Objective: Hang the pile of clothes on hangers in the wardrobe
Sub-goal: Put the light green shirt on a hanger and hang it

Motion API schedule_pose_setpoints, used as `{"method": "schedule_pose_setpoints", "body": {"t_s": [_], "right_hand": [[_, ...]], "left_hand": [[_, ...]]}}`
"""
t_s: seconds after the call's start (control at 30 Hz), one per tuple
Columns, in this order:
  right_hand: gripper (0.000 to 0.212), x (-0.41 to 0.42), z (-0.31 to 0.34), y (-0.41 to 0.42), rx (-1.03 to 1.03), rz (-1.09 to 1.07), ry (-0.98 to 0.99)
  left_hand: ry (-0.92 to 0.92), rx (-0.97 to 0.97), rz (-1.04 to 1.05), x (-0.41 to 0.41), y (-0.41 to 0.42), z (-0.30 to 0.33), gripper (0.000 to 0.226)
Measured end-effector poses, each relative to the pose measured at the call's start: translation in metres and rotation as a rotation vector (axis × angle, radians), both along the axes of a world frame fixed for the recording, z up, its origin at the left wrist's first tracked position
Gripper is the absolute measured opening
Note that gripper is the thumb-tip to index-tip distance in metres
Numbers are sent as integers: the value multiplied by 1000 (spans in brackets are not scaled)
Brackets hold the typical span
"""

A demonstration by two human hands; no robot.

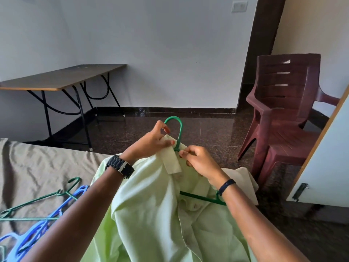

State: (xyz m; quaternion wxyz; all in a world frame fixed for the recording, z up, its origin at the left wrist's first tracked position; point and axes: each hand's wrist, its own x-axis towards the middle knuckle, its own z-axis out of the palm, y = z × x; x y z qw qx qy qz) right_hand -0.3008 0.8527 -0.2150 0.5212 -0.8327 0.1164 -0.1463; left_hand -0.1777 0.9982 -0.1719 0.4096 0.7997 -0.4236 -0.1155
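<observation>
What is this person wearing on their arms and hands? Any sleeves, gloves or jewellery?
No gloves or sleeves show: both forearms are bare as far as the picture reaches. The left wrist carries a black wristwatch with a chunky link band and a pale strip at its edge. The right wrist has a thin dark band. No rings are visible.

One pale green shirt, three hangers, two green, one blue, one chair, one table
</observation>
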Motion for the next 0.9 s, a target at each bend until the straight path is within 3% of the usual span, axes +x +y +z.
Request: {"method": "schedule_pose_setpoints", "body": {"t_s": [0.1,0.23,0.3,0.4,0.47,0.53,0.7,0.8,0.9], "right_hand": [[18,-3,6,2,52,87,100],[14,-8,10,-3,239,205,118],[18,-9,1,-20,130,97,89],[25,-16,-22,-56,-29,-276,34],[26,-26,-37,-71,106,-492,39],[25,-35,-51,-74,268,-561,106],[30,-50,-67,-38,641,-223,277],[32,-51,-70,-26,876,35,237],[33,-50,-73,-24,962,187,205]], "left_hand": [[-61,90,100,6,11,-6,29],[-151,56,181,5,20,-17,10],[-180,39,209,4,25,-22,21],[-148,6,243,8,32,-27,36],[-98,-15,253,11,36,-27,46],[-58,-17,265,14,39,-27,59],[32,-7,321,18,36,-34,69],[160,-57,322,17,35,-34,65],[277,-59,273,9,36,-27,53]]}}
